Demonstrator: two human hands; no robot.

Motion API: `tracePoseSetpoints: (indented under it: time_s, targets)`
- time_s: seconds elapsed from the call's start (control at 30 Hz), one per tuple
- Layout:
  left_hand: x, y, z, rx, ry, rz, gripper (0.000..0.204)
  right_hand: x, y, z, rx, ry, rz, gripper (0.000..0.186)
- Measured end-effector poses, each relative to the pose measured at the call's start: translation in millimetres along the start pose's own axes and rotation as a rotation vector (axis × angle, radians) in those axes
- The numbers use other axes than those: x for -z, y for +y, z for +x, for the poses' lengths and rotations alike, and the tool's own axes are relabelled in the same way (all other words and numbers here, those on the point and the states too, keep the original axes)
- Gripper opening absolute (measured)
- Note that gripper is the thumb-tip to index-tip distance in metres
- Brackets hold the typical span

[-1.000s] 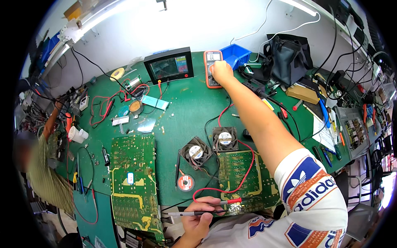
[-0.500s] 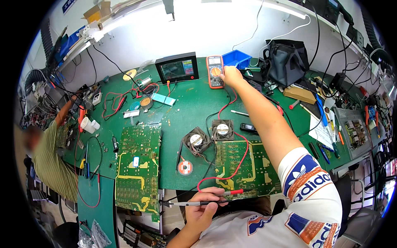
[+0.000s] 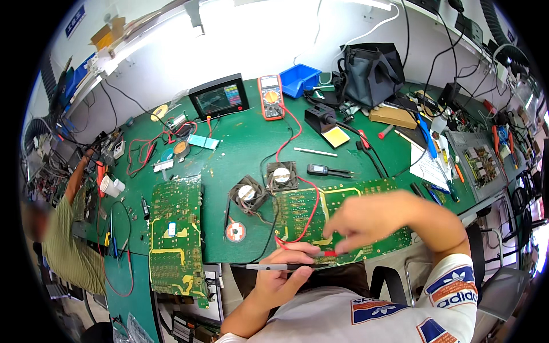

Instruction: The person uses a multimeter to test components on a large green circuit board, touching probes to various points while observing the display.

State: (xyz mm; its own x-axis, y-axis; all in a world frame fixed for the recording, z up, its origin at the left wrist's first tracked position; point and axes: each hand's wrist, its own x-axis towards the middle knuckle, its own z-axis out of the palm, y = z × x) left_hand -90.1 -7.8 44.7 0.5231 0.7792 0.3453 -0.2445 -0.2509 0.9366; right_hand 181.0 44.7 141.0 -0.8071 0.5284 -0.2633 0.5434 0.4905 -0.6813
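The left hand [image 3: 283, 280] grips the grey-and-black probe [image 3: 260, 267] and the red probe [image 3: 327, 253] together, presumably so one hand manages both. The right hand [image 3: 369, 220] is above the circuit board [image 3: 294, 211], fingers partly curled beside the red probe; whether they grip it cannot be determined. Beyond, the multimeter [image 3: 271, 98] faces the hands, presumably for readability.

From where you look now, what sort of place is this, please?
Probably an electronics repair workshop: a green circuit board lies on the left, an orange multimeter is near the wall, and the left hand holds a test probe.
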Motion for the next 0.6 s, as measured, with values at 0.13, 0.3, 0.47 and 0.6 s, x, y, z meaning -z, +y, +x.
tracePoseSetpoints:
  time_s: [0.13, 0.3, 0.47, 0.6]
  targets:
    - [-24.8, -1.5, 27.8, -0.065, -0.255, 0.015, 0.012, -58.8, 17.6, -34.0, 0.098, 0.083, 0.188, 0.028]
    - [-43.9, -4.4, 34.0, -0.017, -0.254, -0.080, 0.020, -102.4, 42.6, -55.3, 0.167, 0.376, 0.368, 0.020]
    - [-46.9, -32.5, 15.1, 0.100, 0.040, 0.045, 0.024, -160.4, 54.5, -93.3, -0.041, 1.129, 1.044, 0.007]
    - [-58.4, -60.2, 23.4, 0.108, 0.027, 0.181, 0.021, -193.3, 59.2, -80.0, -0.076, 1.509, 0.793, 0.011]
